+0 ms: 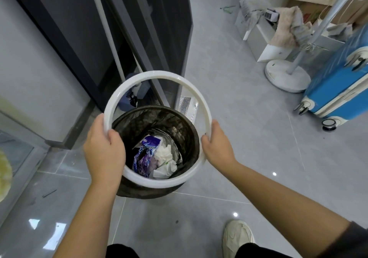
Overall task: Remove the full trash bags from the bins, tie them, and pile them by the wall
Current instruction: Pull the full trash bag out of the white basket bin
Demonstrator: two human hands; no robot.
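A round bin lined with a black trash bag [185, 136] stands on the grey tiled floor in the middle of the view. Inside it lie a purple wrapper [144, 156] and crumpled white paper [164, 154]. Above the bin I hold a white plastic rim ring [157, 75], lifted off and tilted up at its far side. My left hand [104, 148] grips the ring's left side with the thumb hooked inside. My right hand [218, 141] grips its right side.
A dark glass door frame [179, 38] and a white pole [107, 30] stand just behind the bin. To the right are a white fan base [286, 76], a blue suitcase [338, 86] and cluttered white boxes [266, 38]. My shoe [238, 237] is at the bottom.
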